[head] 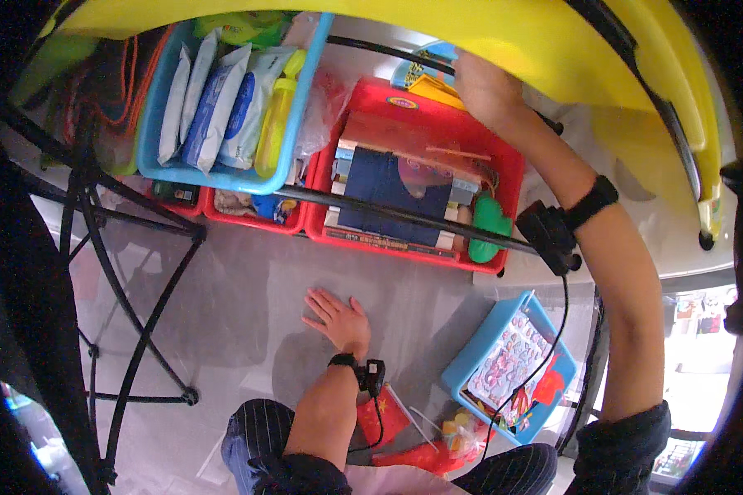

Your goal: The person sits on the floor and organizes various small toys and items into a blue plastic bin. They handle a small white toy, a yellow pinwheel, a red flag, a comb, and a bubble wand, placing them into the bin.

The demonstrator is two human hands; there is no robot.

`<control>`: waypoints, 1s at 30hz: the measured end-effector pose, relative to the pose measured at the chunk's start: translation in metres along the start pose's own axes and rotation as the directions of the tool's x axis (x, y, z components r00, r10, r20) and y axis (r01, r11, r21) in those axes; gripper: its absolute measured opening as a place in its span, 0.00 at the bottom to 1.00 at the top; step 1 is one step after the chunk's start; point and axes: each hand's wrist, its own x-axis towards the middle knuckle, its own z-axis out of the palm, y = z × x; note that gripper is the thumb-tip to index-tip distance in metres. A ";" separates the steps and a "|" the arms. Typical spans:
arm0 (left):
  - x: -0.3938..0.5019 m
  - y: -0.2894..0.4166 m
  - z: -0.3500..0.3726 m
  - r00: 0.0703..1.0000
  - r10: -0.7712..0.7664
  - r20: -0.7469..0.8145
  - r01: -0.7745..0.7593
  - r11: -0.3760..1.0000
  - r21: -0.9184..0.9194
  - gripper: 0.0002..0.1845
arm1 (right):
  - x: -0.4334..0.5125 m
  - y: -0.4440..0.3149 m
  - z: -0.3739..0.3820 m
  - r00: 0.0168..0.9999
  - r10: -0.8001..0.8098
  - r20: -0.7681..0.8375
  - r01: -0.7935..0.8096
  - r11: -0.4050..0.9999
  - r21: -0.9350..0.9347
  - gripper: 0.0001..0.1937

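My left hand (340, 322) is spread palm-down at the grey floor (241, 322), holding nothing; whether it presses on the floor I cannot tell. My right hand (486, 93) reaches up past the back of a red plastic bin (378, 102), beside a yellow item (436, 90) and a blue patterned package (424, 62). The yellow cover (408, 21) overhead hides its fingers. Inside the red bin lie books, a dark blue one (371, 185) on top, and a green object (486, 229).
A black metal rail (378, 213) crosses before the bins. At left stand a blue basket (217, 179) of wipes packs and a folding black frame (142, 334). Near my knees are a blue basket (464, 365) with sticker sheets and small red flags (384, 417).
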 end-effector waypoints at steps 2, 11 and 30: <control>0.000 0.000 0.002 1.000 -0.006 0.020 0.006 1.000 0.005 0.38 | -0.011 -0.019 -0.026 0.995 -0.009 0.104 0.005 0.999 0.039 0.11; -0.002 -0.003 0.017 0.998 0.020 -0.063 -0.014 0.995 0.099 0.38 | -0.149 -0.076 -0.114 0.993 -0.063 -0.099 0.100 0.891 0.444 0.09; 0.170 0.051 -0.137 0.578 0.662 -0.477 -0.712 0.695 0.101 0.28 | -0.455 -0.209 0.057 0.472 0.311 0.825 -0.823 0.491 0.286 0.14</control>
